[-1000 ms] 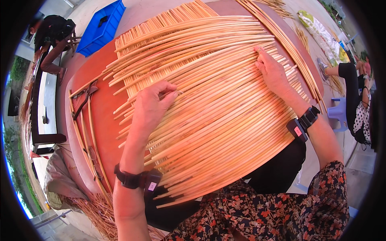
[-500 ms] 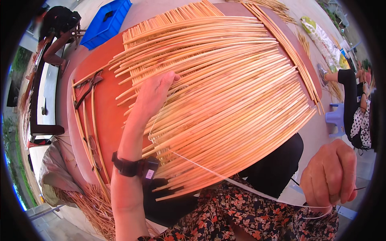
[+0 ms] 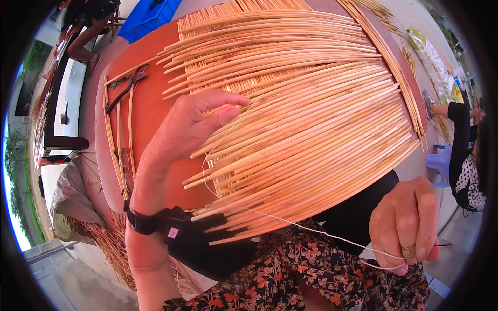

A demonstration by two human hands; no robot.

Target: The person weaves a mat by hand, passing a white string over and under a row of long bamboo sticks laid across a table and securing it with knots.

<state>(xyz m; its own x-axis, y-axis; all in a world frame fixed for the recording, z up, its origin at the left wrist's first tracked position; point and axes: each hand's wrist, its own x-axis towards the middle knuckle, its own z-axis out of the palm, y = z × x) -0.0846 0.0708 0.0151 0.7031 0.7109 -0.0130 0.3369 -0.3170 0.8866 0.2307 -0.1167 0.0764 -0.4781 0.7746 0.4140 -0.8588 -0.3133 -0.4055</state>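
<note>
A mat of pale peeled sticks [image 3: 311, 119] lies across the table and reaches over my lap, several rows side by side. My left hand [image 3: 189, 124] is above the sticks' left ends, thumb and forefinger stretched out and apart. A white string [image 3: 290, 220] passes close by its fingertips, curves down at the sticks' left ends and runs right to my other hand. My right hand [image 3: 404, 223] is closed on that string at the lower right. A brass-coloured ring or thimble sits on one finger, and a thin dark point, perhaps a needle, sticks out beyond it.
On the red-brown table [image 3: 155, 166] lie dark-handled cutters [image 3: 126, 87], loose sticks and a pair of glasses [image 3: 125, 160]. A blue crate [image 3: 150, 20] stands beyond, a purple stool [image 3: 440, 163] at right. Two other people sit nearby. A sack [image 3: 78, 207] and dry stalks lie lower left.
My left hand has opened from a closed pinch, its fingers now stretched out. The string has gone slack into a curve. My right hand has come slightly left, and the whole view has shifted.
</note>
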